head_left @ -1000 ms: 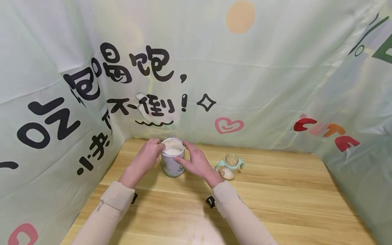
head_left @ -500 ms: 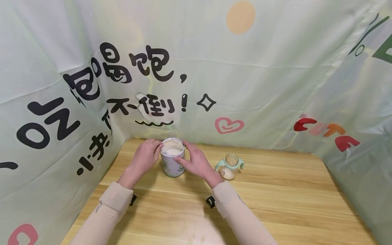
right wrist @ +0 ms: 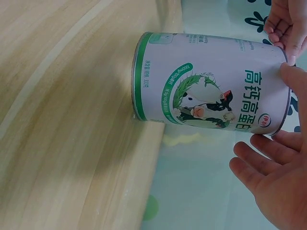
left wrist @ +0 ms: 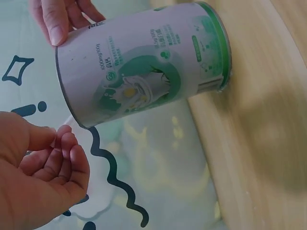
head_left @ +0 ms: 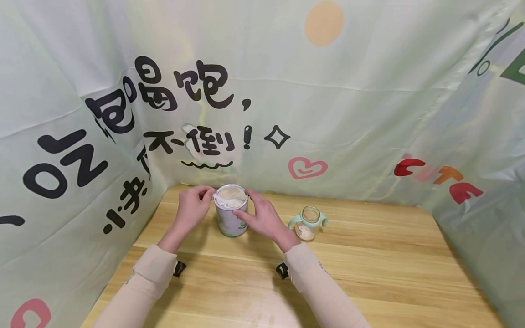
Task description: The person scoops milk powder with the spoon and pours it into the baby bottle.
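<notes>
A milk powder can with a white and green cow label stands upright on the table, its top off and pale powder inside. My right hand grips it near the top, thumb on the near side, fingers round the far rim. At the left rim my left hand has thumb and fingertips together at the end of a thin white piece lying across the opening. In the left wrist view the left hand is just beside the can's rim, and that piece is hidden there.
To the right stands a lidless baby bottle with mint-green handles and some powder in it. The wooden table meets a printed cloth backdrop behind and at both sides.
My left hand has drawn back leftward from the can's opening to just outside the rim, exposing the thin white piece. The right hand keeps its grip; can and bottle stay put.
</notes>
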A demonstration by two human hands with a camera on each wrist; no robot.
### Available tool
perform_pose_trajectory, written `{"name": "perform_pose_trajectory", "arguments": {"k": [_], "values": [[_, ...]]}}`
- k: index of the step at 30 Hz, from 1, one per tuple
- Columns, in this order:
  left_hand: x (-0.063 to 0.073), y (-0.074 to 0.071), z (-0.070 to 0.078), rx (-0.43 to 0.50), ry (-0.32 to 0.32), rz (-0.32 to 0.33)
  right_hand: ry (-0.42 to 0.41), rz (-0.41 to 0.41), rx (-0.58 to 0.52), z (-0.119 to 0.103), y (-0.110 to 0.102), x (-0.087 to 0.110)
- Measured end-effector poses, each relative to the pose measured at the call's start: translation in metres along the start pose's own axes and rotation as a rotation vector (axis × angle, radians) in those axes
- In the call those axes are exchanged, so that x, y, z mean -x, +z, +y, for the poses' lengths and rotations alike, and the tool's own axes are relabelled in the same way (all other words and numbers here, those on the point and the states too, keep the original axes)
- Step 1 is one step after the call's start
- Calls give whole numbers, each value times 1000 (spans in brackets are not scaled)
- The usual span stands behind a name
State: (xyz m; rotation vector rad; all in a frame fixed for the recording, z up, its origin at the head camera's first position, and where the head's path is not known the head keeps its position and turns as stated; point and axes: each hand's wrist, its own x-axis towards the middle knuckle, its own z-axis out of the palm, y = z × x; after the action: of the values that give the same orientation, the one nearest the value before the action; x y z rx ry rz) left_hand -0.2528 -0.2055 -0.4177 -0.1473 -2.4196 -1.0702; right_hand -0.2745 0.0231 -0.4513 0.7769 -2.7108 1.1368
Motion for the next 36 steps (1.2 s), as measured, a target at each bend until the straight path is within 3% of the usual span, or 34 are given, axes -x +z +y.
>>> {"name": "perform_pose_trajectory", "arguments": {"k": [8,15,19,27,36], "values": [[-1,-4,-3,95,-193,-14,12,-4,1,-2,-1,0],[-4,-6,-6,354,-417,-33,6,1,4,-1,0,0],[-5,-8,-7,466,-508,-40,7,4,10,-1,1,0],[-5,-13,-5,615,-595,-52,10,4,12,-1,0,1],[-4,-15,-4,638,-617,-57,4,8,12,-1,1,0]]}}
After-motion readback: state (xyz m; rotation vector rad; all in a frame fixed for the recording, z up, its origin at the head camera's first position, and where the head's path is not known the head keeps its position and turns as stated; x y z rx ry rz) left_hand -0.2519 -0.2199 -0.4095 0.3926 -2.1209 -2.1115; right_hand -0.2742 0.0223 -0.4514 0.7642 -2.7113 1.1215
